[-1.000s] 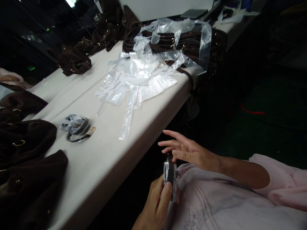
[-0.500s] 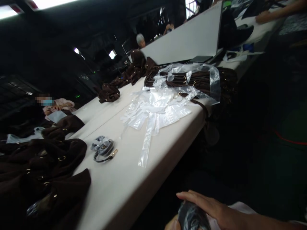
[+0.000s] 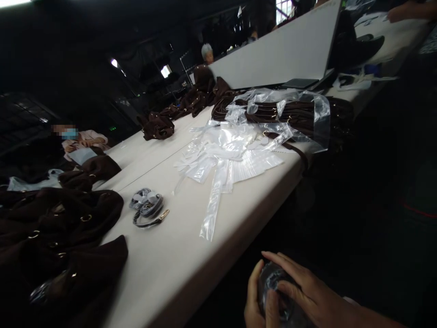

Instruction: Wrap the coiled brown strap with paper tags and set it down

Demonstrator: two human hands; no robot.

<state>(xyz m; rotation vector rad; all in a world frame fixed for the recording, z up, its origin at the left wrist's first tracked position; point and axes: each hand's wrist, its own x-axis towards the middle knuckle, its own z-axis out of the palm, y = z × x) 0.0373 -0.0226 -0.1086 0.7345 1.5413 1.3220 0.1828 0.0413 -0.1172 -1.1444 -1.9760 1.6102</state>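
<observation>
Both hands meet off the table's near edge, low in the view, around a dark strap coiled up in clear plastic (image 3: 268, 275). My left hand (image 3: 254, 305) wraps it from the left, with a finger and thumb against the roll. From the right, my right hand (image 3: 307, 287) curls over it, thumb pressed on its face and fingers along its top. On the table lie similar plastic-wrapped coiled straps (image 3: 150, 205), one ending in a gold clasp (image 3: 164, 215). A fanned heap of clear plastic sleeves (image 3: 228, 155) spreads farther up.
The pale table (image 3: 170, 255) slants across the view. Dark brown bags with gold rings (image 3: 68, 218) pile at left, more bags (image 3: 159, 126) farther back. Brown straps (image 3: 300, 111) lie stacked behind the sleeves. A white partition (image 3: 273, 59) stands beyond; a masked person (image 3: 85, 139) sits at far left.
My hands have risen a little into view with the coiled strap, and my left fingers and right thumb now show pressed onto it. The camera view has shifted slightly.
</observation>
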